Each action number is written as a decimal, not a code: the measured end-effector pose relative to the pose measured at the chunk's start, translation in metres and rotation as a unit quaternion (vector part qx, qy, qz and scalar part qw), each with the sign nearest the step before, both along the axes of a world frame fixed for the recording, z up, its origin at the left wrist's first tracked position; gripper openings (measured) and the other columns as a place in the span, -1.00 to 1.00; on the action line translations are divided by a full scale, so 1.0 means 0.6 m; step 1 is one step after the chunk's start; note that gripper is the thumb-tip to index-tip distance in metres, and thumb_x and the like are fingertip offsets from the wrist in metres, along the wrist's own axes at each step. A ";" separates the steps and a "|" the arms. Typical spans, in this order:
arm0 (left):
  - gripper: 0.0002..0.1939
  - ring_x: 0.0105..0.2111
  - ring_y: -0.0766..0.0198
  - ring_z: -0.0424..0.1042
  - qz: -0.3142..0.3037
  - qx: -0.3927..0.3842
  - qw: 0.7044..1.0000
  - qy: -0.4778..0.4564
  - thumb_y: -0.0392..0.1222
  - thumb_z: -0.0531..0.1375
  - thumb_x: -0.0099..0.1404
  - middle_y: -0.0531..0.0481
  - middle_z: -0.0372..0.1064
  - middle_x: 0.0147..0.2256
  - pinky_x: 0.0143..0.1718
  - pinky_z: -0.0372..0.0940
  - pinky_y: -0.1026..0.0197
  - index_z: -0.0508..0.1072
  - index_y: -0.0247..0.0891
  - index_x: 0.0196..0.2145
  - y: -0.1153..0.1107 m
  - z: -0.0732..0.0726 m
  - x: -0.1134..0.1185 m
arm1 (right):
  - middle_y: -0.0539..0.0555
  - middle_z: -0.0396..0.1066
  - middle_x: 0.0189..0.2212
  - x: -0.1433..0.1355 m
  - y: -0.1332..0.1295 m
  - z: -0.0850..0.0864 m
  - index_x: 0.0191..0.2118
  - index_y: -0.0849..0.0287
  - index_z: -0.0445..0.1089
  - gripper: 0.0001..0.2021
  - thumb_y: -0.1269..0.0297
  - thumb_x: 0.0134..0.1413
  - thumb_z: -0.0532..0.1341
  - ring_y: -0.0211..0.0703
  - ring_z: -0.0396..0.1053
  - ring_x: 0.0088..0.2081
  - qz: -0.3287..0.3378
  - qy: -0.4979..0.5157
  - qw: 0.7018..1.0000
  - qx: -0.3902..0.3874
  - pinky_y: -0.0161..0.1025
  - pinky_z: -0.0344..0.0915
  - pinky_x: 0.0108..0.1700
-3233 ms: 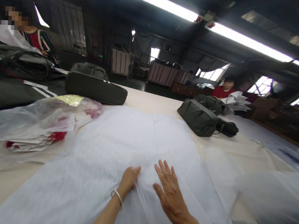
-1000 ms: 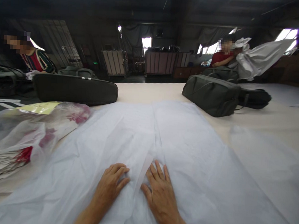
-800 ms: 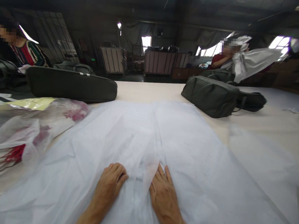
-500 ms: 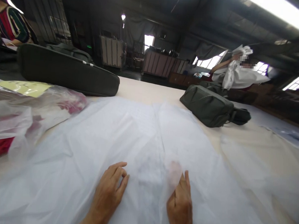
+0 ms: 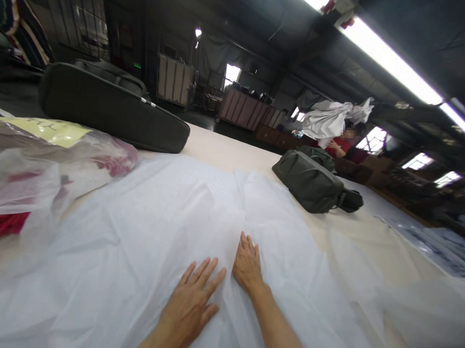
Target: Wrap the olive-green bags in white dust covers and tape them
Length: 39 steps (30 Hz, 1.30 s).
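Observation:
A thin, wrinkled white sheet (image 5: 147, 226) lies spread over the table in front of me; I cannot tell whether it is paper, plastic or cloth. My left hand (image 5: 190, 307) rests on it palm down, fingers stretched and spread. A little farther forward and to the right, my right hand (image 5: 248, 263) lies along the sheet with its fingers extended. Between the two hands runs a narrow strip of sheet with folds in it. Neither hand holds anything; the right thumb is hidden.
Clear plastic bags (image 5: 96, 167) with red items sit at the left. Behind them stands a long dark green bag (image 5: 114, 110). More dark green bags (image 5: 313, 181) are at the right, near a translucent sheet (image 5: 368, 264). A person (image 5: 341, 146) lifts white sheeting (image 5: 325, 119) beyond.
My right hand has moved forward and left, and the pale piece at its fingertips no longer shows there. My left hand has shifted right and flattened with its fingers spread.

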<state>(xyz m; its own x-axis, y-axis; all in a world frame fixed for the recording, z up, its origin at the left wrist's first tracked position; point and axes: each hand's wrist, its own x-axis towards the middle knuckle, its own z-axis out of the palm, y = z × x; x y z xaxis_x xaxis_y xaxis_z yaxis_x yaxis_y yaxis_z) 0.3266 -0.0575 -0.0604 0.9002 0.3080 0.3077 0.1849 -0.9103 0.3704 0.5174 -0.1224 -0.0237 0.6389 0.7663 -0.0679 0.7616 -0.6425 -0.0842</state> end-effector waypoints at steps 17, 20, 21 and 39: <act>-0.18 0.31 -0.02 0.02 -0.026 -0.008 0.999 0.042 -0.10 0.27 0.22 0.02 -0.01 0.33 0.29 0.02 -0.26 -0.04 0.13 0.33 0.002 -0.007 0.001 | 0.14 -0.20 0.41 0.026 -0.014 0.035 0.37 0.16 -0.06 -0.32 0.01 0.21 0.04 0.03 -0.29 0.40 0.135 0.035 0.988 -0.065 0.08 -0.22 0.37; -0.16 0.30 -0.03 0.03 -0.031 -0.009 0.998 0.061 -0.11 0.28 0.21 0.01 0.00 0.33 0.28 0.04 -0.27 -0.05 0.17 0.32 0.001 -0.004 0.002 | 0.10 -0.20 0.40 0.020 -0.022 -0.009 0.35 0.18 0.02 -0.41 0.10 0.26 -0.03 0.01 -0.30 0.41 0.078 0.000 0.997 0.006 0.06 -0.29 0.38; -0.16 0.30 -0.03 0.04 -0.030 -0.009 0.997 0.066 -0.11 0.28 0.21 0.00 0.00 0.33 0.28 0.05 -0.26 -0.05 0.17 0.32 0.001 -0.003 0.002 | 0.09 -0.20 0.40 0.019 -0.017 -0.020 0.34 0.18 0.03 -0.42 0.13 0.26 -0.02 0.02 -0.29 0.40 0.058 -0.007 0.998 0.016 0.07 -0.30 0.38; -0.54 -0.21 -0.03 0.54 0.053 -0.053 0.979 0.187 0.12 0.11 0.32 -0.20 0.52 -0.22 -0.25 0.36 0.11 0.32 -0.31 -0.02 0.064 0.137 0.116 | 0.16 -0.09 0.38 -0.001 0.015 -0.040 0.34 0.11 0.05 -0.30 -0.21 0.23 -0.04 0.14 -0.21 0.39 -0.062 -0.006 0.989 0.137 0.20 -0.34 0.35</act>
<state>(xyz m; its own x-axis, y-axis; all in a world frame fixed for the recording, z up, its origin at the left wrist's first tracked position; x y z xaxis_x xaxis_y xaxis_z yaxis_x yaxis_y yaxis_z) 0.3960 -0.0191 0.0218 0.9053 0.4178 -0.0764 0.4167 -0.8390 0.3498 0.5167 -0.1136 -0.0478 0.7279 0.6713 0.1395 0.6812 -0.6849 -0.2584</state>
